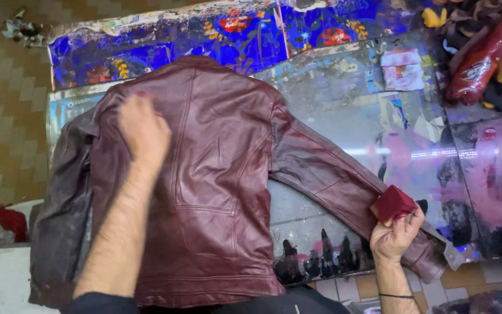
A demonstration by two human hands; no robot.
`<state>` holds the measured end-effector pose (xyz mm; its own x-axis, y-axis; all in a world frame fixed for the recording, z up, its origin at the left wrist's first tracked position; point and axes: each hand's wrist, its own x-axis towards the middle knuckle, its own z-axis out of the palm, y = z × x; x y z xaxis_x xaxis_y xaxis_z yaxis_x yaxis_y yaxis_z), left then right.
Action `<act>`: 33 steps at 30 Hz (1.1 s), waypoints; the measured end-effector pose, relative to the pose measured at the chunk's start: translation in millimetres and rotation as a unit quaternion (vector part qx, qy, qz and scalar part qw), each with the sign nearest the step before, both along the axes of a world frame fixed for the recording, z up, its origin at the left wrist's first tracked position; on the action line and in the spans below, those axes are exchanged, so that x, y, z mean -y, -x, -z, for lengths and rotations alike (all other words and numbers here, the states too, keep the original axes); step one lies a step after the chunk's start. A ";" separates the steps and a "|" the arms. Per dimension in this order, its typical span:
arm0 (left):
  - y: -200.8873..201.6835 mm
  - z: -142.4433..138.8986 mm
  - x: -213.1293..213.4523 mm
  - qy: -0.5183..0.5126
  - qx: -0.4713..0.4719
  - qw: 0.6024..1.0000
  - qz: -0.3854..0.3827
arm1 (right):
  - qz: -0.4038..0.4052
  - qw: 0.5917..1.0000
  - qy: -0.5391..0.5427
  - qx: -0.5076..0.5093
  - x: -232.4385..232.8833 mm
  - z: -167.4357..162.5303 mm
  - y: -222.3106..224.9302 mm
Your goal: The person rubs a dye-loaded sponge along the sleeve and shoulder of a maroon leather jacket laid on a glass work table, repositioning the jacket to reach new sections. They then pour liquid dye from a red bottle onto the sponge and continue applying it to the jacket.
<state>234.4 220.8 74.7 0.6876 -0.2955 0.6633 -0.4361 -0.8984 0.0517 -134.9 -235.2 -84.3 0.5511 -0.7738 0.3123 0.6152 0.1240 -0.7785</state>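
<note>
Nearest the camera, the right hand (395, 232) grips a small dark-red sponge block (391, 203), its fingers (409, 222) curled snugly round the lower edge, and holds it against the cuff end of the jacket's right-lying sleeve (344, 186). The step in hand looks like rubbing colour or polish into the leather with the sponge. Judging from this, the next move calls for steady pressure along the sleeve while the garment is kept from sliding.

Further out, the left hand (143, 131) lies flat on the upper back of the jacket (204, 174), fingers spread loosely and holding nothing, simply pressing the leather down; it is a little blurred.

The jacket is maroon leather, lying back-up and spread across the table (344, 110), collar away from the person and hem at the near edge. Its surface is glossy with seamed panels; the far-left sleeve (59, 221) looks duller and browner.

Beyond, a stained rag (402, 70) and a red bottle (480, 61) lie on the paint-smeared table.
</note>
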 end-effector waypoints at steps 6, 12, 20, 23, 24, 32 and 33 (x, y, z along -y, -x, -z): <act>91.7 39.3 161.7 0.032 -0.159 0.954 0.252 | -0.019 1.000 -0.012 -0.011 0.1 1.7 3.4; -0.6 56.8 199.7 -0.024 -0.195 0.950 0.243 | -0.066 0.997 -0.013 -0.027 -1.2 -3.2 15.3; -40.3 61.7 226.1 -0.053 -0.275 0.947 0.158 | -0.053 0.996 -0.004 -0.069 8.6 17.3 55.8; -26.9 41.7 230.4 -0.023 -0.313 0.936 0.157 | -0.083 0.994 -0.040 -0.051 12.8 5.6 55.2; -12.9 35.4 229.2 0.029 -0.260 0.954 0.146 | -0.095 0.992 -0.060 -0.049 12.7 -3.2 52.7; 168.6 39.4 243.6 0.223 -0.129 0.966 0.021 | -0.249 0.964 -0.088 -0.024 14.8 -94.8 -73.8; 172.0 44.1 249.3 0.197 -0.127 0.972 0.017 | -0.305 0.946 -0.109 -0.018 12.1 -98.2 -105.0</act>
<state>62.4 -28.5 30.6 0.8381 -0.0789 0.5397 -0.3935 -0.7727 0.4981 -29.9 -247.3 13.9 0.9232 -0.3516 0.1554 0.3513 0.6077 -0.7122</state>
